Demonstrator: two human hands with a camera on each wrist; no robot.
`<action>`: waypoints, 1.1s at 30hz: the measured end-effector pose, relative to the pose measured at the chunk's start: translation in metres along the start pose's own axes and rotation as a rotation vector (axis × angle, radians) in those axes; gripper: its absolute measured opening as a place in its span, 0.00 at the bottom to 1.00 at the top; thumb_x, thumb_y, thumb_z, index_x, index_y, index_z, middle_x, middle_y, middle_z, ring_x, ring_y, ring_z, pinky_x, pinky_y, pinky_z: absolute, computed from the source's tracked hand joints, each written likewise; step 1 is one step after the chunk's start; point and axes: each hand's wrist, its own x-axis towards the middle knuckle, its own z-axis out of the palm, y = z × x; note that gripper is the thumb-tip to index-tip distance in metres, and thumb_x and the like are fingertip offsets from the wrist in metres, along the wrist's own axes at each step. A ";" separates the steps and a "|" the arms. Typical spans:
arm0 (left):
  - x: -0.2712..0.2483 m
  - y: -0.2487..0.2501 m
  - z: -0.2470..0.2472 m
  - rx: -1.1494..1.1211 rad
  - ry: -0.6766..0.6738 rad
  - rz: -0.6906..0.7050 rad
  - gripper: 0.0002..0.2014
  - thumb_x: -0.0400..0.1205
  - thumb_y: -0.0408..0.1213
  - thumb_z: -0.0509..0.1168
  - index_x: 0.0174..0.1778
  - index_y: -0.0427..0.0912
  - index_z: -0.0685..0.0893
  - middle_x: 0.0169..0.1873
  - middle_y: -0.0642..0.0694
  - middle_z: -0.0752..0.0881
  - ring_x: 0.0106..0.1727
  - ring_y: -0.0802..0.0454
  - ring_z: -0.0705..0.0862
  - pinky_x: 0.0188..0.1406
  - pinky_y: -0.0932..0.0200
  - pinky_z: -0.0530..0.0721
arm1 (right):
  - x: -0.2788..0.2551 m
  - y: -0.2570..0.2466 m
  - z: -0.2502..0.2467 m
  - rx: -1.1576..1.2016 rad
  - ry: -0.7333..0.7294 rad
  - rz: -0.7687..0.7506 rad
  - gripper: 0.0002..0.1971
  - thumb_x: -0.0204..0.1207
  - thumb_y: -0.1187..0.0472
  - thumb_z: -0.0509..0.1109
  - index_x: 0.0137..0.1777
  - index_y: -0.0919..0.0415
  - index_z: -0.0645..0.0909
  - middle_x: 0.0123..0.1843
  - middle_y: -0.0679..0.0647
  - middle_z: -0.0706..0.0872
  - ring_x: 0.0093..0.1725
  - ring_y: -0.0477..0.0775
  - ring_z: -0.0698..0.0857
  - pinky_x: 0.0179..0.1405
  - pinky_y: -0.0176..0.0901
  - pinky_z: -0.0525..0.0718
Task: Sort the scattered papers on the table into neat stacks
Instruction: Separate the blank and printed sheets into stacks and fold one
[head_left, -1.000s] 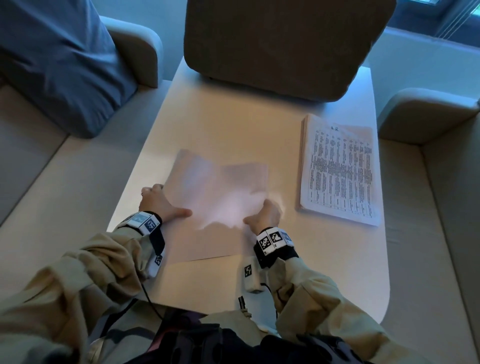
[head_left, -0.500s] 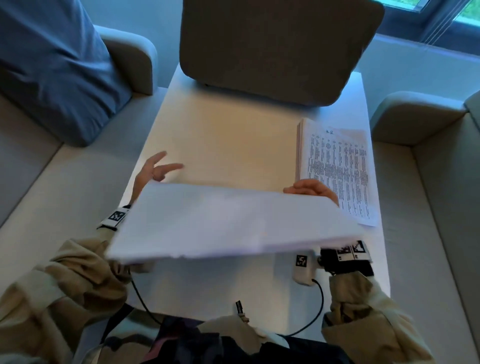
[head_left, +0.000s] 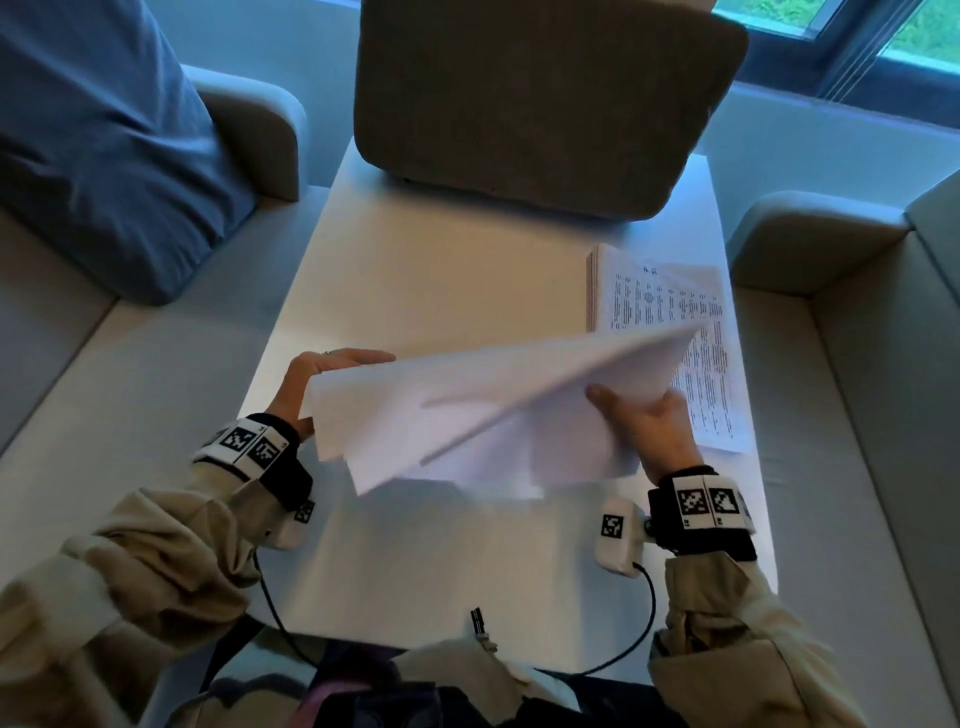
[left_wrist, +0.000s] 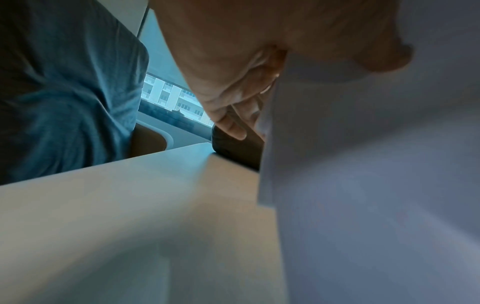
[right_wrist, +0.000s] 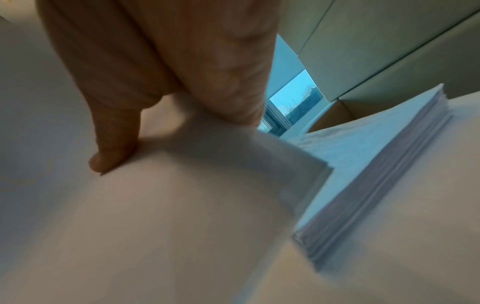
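Note:
A loose bundle of blank white sheets (head_left: 493, 405) hangs above the white table (head_left: 441, 280), fanned unevenly, its right end raised. My left hand (head_left: 332, 374) pinches its left edge, fingers behind and thumb in front, as the left wrist view shows on the sheets (left_wrist: 363, 185). My right hand (head_left: 649, 426) grips the right end with the thumb on top; in the right wrist view the thumb (right_wrist: 111, 154) presses the sheets (right_wrist: 182, 205). A squared stack of printed pages (head_left: 675, 312) lies on the table's right side, partly under the bundle's raised corner, and shows as the stack (right_wrist: 389, 164) beside my right hand.
A grey-brown chair back (head_left: 545, 104) overhangs the table's far end. A blue cushion (head_left: 93, 145) leans on the left sofa seat. Padded armrests (head_left: 810, 239) flank the table. A black cable (head_left: 644, 639) trails from my right wrist unit across the near edge.
The sheets lay on the table a second ago. Both hands lifted them, and the bundle now tilts with its right end up over the printed stack.

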 end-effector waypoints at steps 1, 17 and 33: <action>-0.002 -0.002 0.001 0.084 0.054 0.059 0.17 0.75 0.24 0.70 0.43 0.54 0.92 0.45 0.57 0.91 0.43 0.69 0.87 0.45 0.69 0.83 | -0.002 0.002 0.002 0.029 -0.025 -0.002 0.09 0.67 0.70 0.79 0.45 0.61 0.84 0.41 0.53 0.90 0.38 0.47 0.89 0.43 0.39 0.88; -0.007 0.025 0.006 0.020 0.283 0.291 0.16 0.52 0.45 0.86 0.31 0.62 0.90 0.31 0.67 0.88 0.35 0.71 0.85 0.36 0.75 0.82 | -0.002 -0.007 0.007 0.120 -0.048 -0.136 0.18 0.45 0.57 0.88 0.37 0.52 0.89 0.37 0.45 0.89 0.41 0.47 0.85 0.37 0.39 0.85; -0.021 0.095 0.042 0.312 0.059 0.780 0.06 0.64 0.34 0.82 0.31 0.40 0.91 0.30 0.48 0.91 0.29 0.55 0.87 0.32 0.65 0.83 | -0.017 -0.044 0.045 -0.766 -0.234 -0.771 0.28 0.67 0.37 0.72 0.66 0.46 0.81 0.59 0.44 0.87 0.60 0.47 0.83 0.63 0.58 0.78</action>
